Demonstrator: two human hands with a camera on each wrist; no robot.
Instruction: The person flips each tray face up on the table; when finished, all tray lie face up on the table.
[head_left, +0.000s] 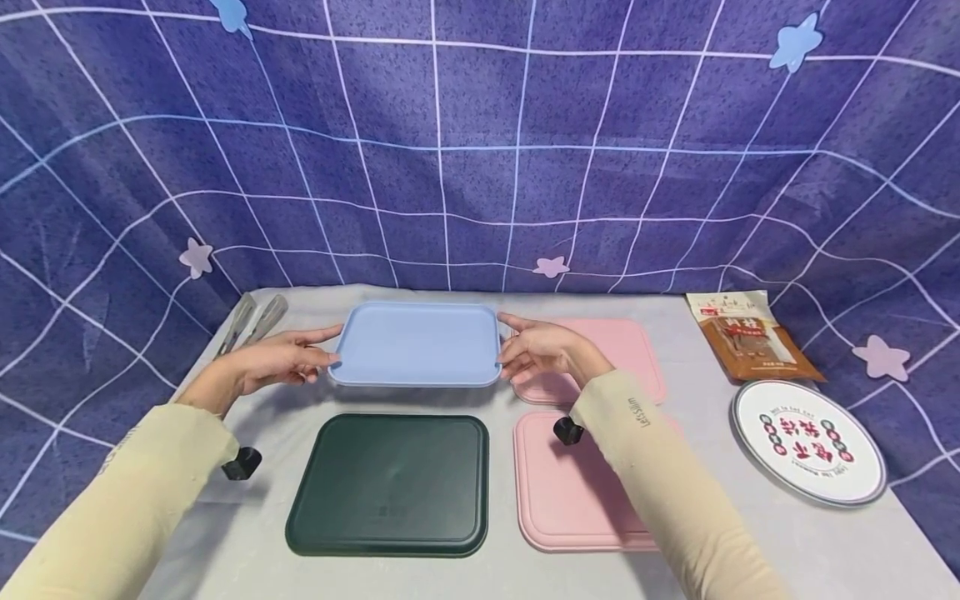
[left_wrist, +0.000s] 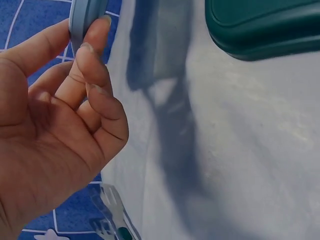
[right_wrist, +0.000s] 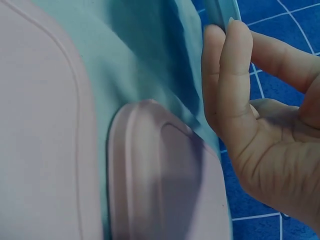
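A light blue tray point(head_left: 416, 343) is held level between both hands, raised off the table, with its shadow below the front edge. The left hand point(head_left: 279, 360) pinches its left end between thumb and fingers; in the left wrist view that hand point(left_wrist: 65, 115) grips the blue edge point(left_wrist: 82, 22) at the top. The right hand point(head_left: 543, 348) pinches the right end; in the right wrist view the hand point(right_wrist: 260, 115) has its fingertips on the blue edge point(right_wrist: 222, 12). Nearer the front lies a dark green tray point(head_left: 390, 485).
Two pink trays point(head_left: 618, 354) lie on the right, one behind the other point(head_left: 577, 500). A round white plate point(head_left: 808, 442) and brown packet point(head_left: 757, 342) are far right. Clear-looking utensils point(head_left: 262, 318) lie back left. A purple curtain point(head_left: 480, 192) hangs behind the table point(head_left: 247, 533).
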